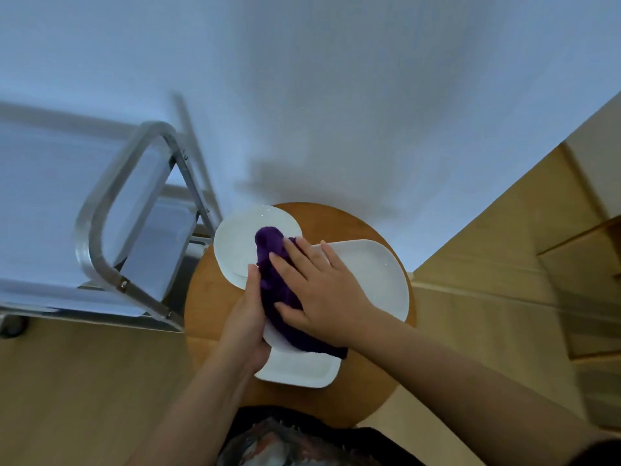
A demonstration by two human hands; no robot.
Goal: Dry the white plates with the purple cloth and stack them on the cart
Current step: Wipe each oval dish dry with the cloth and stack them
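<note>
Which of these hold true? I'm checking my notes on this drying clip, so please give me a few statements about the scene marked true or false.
1. The right hand presses the purple cloth flat onto a plate. True.
2. The left hand hangs idle beside the stool. False: it holds the edge of the plate being wiped.
3. The plates sit on a round wooden stool. True.
4. A stack of plates shows on the metal cart. False: none shows there.

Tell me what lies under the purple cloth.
The purple cloth lies on a white plate that the left hand holds by its edge; the right hand presses on the cloth. More plates lie on the round table. The covered plate surface cannot be seen.
</note>
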